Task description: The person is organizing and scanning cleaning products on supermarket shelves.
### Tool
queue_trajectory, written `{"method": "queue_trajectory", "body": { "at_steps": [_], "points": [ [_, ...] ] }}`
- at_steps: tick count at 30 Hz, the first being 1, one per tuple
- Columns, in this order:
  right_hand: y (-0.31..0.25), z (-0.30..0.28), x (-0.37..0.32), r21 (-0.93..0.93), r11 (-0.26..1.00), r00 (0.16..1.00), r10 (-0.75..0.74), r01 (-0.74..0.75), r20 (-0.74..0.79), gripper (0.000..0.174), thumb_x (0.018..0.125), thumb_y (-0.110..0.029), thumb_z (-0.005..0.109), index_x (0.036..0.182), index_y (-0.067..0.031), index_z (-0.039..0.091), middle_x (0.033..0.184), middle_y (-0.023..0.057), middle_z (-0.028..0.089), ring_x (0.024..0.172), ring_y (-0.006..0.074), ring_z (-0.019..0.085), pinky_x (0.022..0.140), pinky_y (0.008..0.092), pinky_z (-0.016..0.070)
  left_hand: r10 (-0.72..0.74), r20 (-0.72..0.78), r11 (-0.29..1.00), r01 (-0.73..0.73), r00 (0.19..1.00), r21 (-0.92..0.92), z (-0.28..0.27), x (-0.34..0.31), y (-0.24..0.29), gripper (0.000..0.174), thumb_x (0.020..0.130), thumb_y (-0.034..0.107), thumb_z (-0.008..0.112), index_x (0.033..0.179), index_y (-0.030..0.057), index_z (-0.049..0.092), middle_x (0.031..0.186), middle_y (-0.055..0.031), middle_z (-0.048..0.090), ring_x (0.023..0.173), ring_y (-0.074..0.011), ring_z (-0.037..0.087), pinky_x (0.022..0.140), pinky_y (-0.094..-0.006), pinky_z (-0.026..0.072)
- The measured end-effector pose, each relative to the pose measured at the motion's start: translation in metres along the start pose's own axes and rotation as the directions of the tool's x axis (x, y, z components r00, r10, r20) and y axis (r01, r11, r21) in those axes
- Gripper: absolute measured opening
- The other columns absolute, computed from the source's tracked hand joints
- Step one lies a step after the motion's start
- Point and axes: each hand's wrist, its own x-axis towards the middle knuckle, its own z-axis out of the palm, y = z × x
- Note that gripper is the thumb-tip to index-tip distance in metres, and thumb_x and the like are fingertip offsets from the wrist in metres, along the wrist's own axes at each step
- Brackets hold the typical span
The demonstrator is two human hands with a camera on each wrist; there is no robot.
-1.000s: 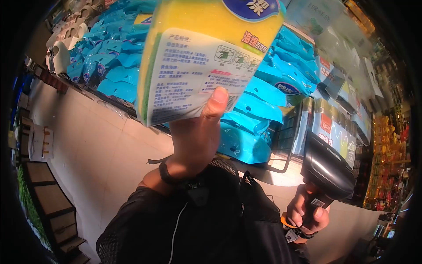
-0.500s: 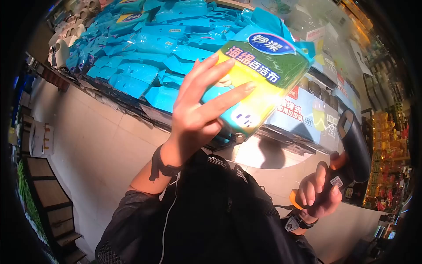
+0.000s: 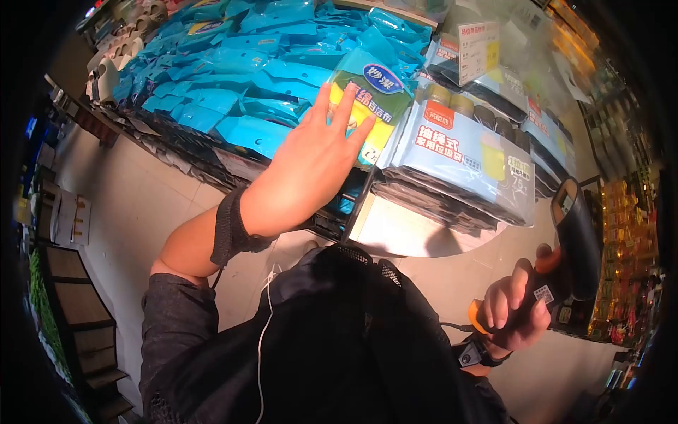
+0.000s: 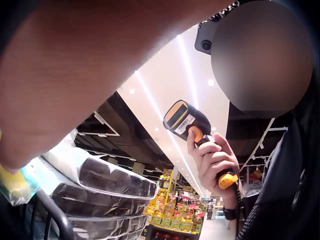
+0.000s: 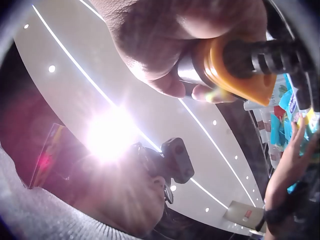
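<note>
The left hand (image 3: 307,166) lies palm down, fingers spread and fairly straight, across a green-and-yellow sponge pack (image 3: 383,79) at the right end of the blue packs (image 3: 247,67). In the left wrist view, part of that pack (image 4: 16,187) shows under the blurred left hand (image 4: 10,160). Low at the right, the right hand (image 3: 515,311) grips a black scanner (image 3: 580,244) by its handle. The left wrist view shows the scanner (image 4: 189,120) tilted up in the right hand (image 4: 215,165). Its orange handle end (image 5: 215,60) shows in the right wrist view.
Boxy packs of bags (image 3: 459,148) are stacked right of the sponge pack, with a price sign (image 3: 477,53) behind. A black wire rack edge runs below the packs. Bottles (image 3: 621,268) stand at far right; a cable hangs from the scanner.
The left hand has brought the sponge pack from in front of the body down and away onto the display, its fingers now flatter over it. The right hand still holds the scanner, which earlier swung outward.
</note>
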Motion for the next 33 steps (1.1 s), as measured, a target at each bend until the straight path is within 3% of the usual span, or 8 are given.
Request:
{"method": "queue_trajectory", "body": {
  "at_steps": [5, 13, 16, 20, 24, 25, 28, 33],
  "points": [
    [-0.001, -0.006, -0.002, 0.045, 0.999, 0.999, -0.020, 0.021, -0.030, 0.062, 0.084, -0.015, 0.049, 0.134, -0.0050, 0.014, 0.074, 0.0081, 0.041, 0.040, 0.0128, 0.041, 0.038, 0.0232, 0.0406, 0.121, 0.025, 0.993, -0.121, 0.992, 0.002, -0.012, 0.007, -0.019, 0.062, 0.064, -0.007, 0.054, 0.123, 0.0092, 0.044, 0.129, -0.0285, 0.034, 0.084, -0.0349, 0.059, 0.078, -0.0345, 0.0495],
    [0.002, -0.005, 0.000, 0.052, 0.999, 0.997, 0.009, -0.006, -0.075, 0.062, 0.084, -0.015, 0.048, 0.133, -0.0032, 0.012, 0.072, 0.0084, 0.040, 0.040, 0.0134, 0.042, 0.038, 0.0238, 0.0409, 0.209, 0.068, 0.873, -0.217, 0.976, 0.436, 0.030, 0.056, -0.011, 0.062, 0.072, 0.003, 0.049, 0.130, 0.0215, 0.040, 0.118, -0.0318, 0.045, 0.042, -0.0111, 0.053, 0.036, -0.0213, 0.0404],
    [0.005, -0.003, -0.002, 0.066, 0.998, 0.995, 0.012, -0.006, -0.102, 0.062, 0.084, -0.015, 0.047, 0.133, -0.0029, 0.011, 0.072, 0.0085, 0.040, 0.040, 0.0133, 0.042, 0.037, 0.0239, 0.0410, 0.170, -0.048, 0.917, -0.140, 0.984, 0.374, 0.052, 0.045, -0.009, 0.066, 0.072, 0.000, 0.046, 0.135, 0.0165, 0.032, 0.120, -0.0358, 0.040, 0.042, -0.0121, 0.053, 0.036, -0.0214, 0.0401],
    [0.006, -0.002, -0.004, 0.048, 0.998, 0.995, 0.036, -0.031, -0.093, 0.062, 0.084, -0.016, 0.047, 0.133, -0.0029, 0.011, 0.072, 0.0082, 0.040, 0.040, 0.0128, 0.040, 0.037, 0.0237, 0.0404, 0.301, 0.235, 0.930, -0.339, 0.924, 0.141, 0.060, 0.020, -0.026, 0.071, 0.068, 0.000, 0.051, 0.135, 0.0041, 0.028, 0.120, -0.0401, 0.035, 0.044, -0.0178, 0.055, 0.043, -0.0263, 0.0446],
    [0.006, 0.001, -0.006, 0.015, 0.999, 0.980, 0.034, -0.032, -0.195, 0.062, 0.080, -0.018, 0.050, 0.129, -0.0007, 0.018, 0.069, 0.0078, 0.040, 0.039, 0.0126, 0.040, 0.036, 0.0236, 0.0396, 0.281, 0.250, 0.958, -0.256, 0.927, -0.125, 0.040, 0.043, -0.021, 0.037, 0.068, 0.002, 0.055, 0.105, -0.0029, 0.051, 0.107, -0.0275, 0.051, 0.055, -0.0307, 0.058, 0.054, -0.0359, 0.0493],
    [0.006, 0.001, -0.006, 0.012, 0.999, 0.979, 0.036, -0.034, -0.199, 0.062, 0.080, -0.018, 0.050, 0.129, -0.0007, 0.018, 0.069, 0.0078, 0.040, 0.039, 0.0126, 0.040, 0.036, 0.0236, 0.0396, 0.229, -0.016, 0.957, -0.228, 0.973, -0.179, 0.032, 0.050, -0.020, 0.026, 0.066, 0.002, 0.058, 0.091, -0.0019, 0.049, 0.093, -0.0202, 0.054, 0.066, -0.0321, 0.059, 0.059, -0.0395, 0.0486],
    [0.007, 0.001, -0.006, 0.012, 0.999, 0.972, 0.055, -0.053, -0.227, 0.062, 0.079, -0.018, 0.051, 0.129, -0.0007, 0.018, 0.069, 0.0078, 0.040, 0.038, 0.0124, 0.040, 0.036, 0.0237, 0.0393, 0.150, -0.298, 0.988, -0.156, 0.943, 0.004, 0.023, 0.085, -0.027, 0.077, 0.054, 0.007, 0.075, 0.120, 0.0051, 0.036, 0.108, -0.0152, 0.043, 0.101, -0.0345, 0.046, 0.075, -0.0387, 0.0469],
    [0.006, -0.004, -0.007, 0.007, 0.999, 0.986, 0.046, -0.046, -0.162, 0.062, 0.083, -0.015, 0.048, 0.132, -0.0047, 0.012, 0.071, 0.0079, 0.040, 0.039, 0.0131, 0.040, 0.036, 0.0242, 0.0399, 0.319, -0.044, 0.914, -0.295, 0.947, 0.280, 0.059, 0.136, -0.061, 0.128, 0.035, 0.032, 0.087, 0.138, 0.0306, 0.011, 0.133, -0.0179, 0.029, 0.116, -0.0462, 0.034, 0.083, -0.0629, 0.0367]
  ]
}}
